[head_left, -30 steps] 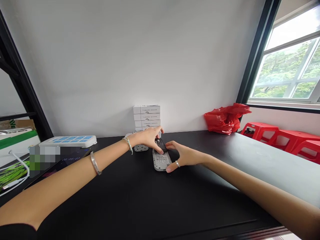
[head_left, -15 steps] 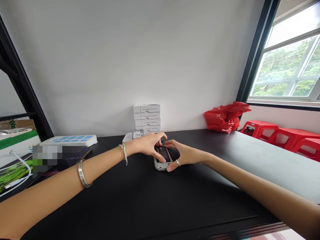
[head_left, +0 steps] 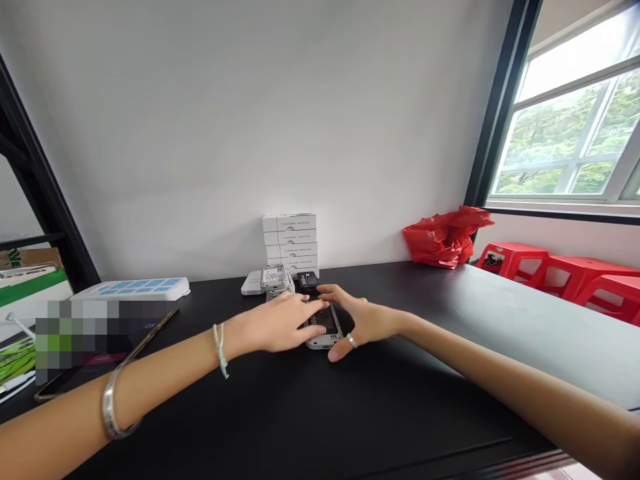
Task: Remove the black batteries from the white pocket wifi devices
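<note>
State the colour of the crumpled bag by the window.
Red: the crumpled bag, clearest in the head view.

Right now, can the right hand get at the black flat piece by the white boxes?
Probably yes. The right hand is at the white device, and the black flat piece lies just beyond it, in front of the white boxes. Nothing seems to block the way; the left hand stays to the side.

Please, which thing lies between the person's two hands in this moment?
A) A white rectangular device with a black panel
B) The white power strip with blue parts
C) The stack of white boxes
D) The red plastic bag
A. The white rectangular device with a black panel lies on the black desk between the left hand and the right hand, which both close around it.
</note>
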The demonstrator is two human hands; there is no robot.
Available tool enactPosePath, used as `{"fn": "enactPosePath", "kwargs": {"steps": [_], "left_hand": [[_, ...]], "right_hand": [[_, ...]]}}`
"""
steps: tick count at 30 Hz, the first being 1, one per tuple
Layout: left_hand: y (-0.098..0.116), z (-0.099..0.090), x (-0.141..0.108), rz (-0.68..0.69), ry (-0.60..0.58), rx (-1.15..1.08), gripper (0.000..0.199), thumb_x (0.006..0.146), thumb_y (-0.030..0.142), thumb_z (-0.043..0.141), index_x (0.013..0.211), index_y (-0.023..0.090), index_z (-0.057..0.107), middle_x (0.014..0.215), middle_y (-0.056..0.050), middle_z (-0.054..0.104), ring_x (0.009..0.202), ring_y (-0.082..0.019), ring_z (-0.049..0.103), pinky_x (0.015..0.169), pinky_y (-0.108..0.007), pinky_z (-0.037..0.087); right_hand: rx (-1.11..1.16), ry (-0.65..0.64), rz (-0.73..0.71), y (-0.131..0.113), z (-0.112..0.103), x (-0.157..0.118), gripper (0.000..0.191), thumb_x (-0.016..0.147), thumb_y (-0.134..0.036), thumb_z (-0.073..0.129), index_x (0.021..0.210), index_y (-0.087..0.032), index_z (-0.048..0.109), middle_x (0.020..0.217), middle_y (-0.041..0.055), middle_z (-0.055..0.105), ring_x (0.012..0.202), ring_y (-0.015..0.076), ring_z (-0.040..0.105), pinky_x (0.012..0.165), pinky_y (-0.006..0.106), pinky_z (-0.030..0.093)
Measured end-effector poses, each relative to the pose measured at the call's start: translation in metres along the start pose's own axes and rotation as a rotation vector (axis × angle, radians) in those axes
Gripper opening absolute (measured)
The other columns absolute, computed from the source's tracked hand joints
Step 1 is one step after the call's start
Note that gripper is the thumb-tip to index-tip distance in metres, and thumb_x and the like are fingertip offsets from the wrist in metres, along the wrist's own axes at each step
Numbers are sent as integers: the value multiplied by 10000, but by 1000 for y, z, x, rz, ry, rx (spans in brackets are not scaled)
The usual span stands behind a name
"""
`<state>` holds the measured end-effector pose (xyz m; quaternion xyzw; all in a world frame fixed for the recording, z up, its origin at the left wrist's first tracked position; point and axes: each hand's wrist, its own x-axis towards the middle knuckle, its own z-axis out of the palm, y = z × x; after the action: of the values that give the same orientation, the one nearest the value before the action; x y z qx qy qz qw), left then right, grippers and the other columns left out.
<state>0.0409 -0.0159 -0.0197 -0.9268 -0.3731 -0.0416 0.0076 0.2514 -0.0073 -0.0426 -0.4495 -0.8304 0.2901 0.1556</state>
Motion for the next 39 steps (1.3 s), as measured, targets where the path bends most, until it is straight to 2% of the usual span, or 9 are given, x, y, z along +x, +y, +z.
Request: {"fn": "enactPosePath", "kwargs": {"steps": [3, 7, 12, 22, 28, 31, 33, 35, 39], "left_hand": [[3, -1, -16, 56, 111, 68, 444, 920, 419, 453, 1325, 240, 425, 1230, -93, 574, 1121, -272, 528, 924, -385, 405], [5, -4, -38, 61, 253, 196, 108, 895, 269, 480, 913, 192, 553, 873, -43, 621, 815, -205, 588, 721, -309, 435], [-2, 3, -52, -144, 124, 144, 287, 892, 322, 442, 647, 209, 343, 523, 50, 446, 439, -126, 424, 466, -252, 263], [-11, 15, -51, -86, 58, 273, 284, 941, 266, 315, 663, 208, 331, 551, 17, 487, 481, -166, 496, 484, -275, 201], [-13, 19, -52, -57, 81, 199, 307, 952, 270, 299, 653, 204, 323, 572, 16, 514, 488, -160, 504, 482, -281, 210], [-15, 21, -52, -65, 96, 163, 314, 954, 280, 298, 651, 204, 321, 561, 21, 507, 477, -155, 497, 477, -279, 218], [-15, 22, -52, -69, 106, 151, 315, 954, 282, 300, 650, 203, 329, 559, 21, 511, 475, -154, 500, 475, -276, 225], [-15, 22, -52, -70, 113, 142, 315, 952, 282, 306, 650, 202, 348, 571, 16, 530, 484, -156, 516, 479, -271, 239], [-15, 22, -52, -77, 118, 147, 316, 953, 288, 313, 665, 200, 411, 596, 3, 575, 520, -174, 564, 494, -271, 276]], "right_hand": [[-61, 35, 36, -5, 5, -1, 1147, 475, -603, 798, 1402, -301, 194, 1386, 109, 390, 1260, 389, 346, 1009, 540, 306], [-18, 25, -84, 2, -9, 1, 921, 500, -518, 820, 1235, -255, 331, 1265, 99, 492, 1223, 329, 410, 1036, 479, 274], [161, -91, -132, 30, -44, 10, 782, 514, -376, 833, 1064, -270, 287, 1277, 85, 497, 1157, 259, 473, 937, 361, 391], [152, 57, -6, 65, -53, 67, 752, 477, -301, 800, 1016, -257, 278, 1283, 117, 469, 1172, 273, 458, 907, 369, 429], [144, 115, 7, 65, -52, 65, 754, 450, -356, 834, 1053, -255, 392, 1309, 96, 459, 1251, 315, 404, 981, 427, 386], [156, 267, -8, 60, -54, 58, 764, 600, -532, 732, 1192, -288, 314, 1425, 118, 332, 1314, 322, 329, 1003, 466, 352], [157, 370, -31, 50, -55, 59, 630, 776, -630, 497, 1242, -288, 245, 1464, 133, 266, 1350, 308, 271, 1017, 504, 317], [138, 392, -75, 34, -52, 63, 526, 853, -632, 335, 1236, -276, 275, 1426, 129, 347, 1331, 294, 315, 1008, 524, 318], [25, 243, -225, -7, -36, 77, 598, 693, -584, 659, 1168, -293, 442, 1302, 52, 517, 1252, 270, 430, 1000, 434, 366]]}}
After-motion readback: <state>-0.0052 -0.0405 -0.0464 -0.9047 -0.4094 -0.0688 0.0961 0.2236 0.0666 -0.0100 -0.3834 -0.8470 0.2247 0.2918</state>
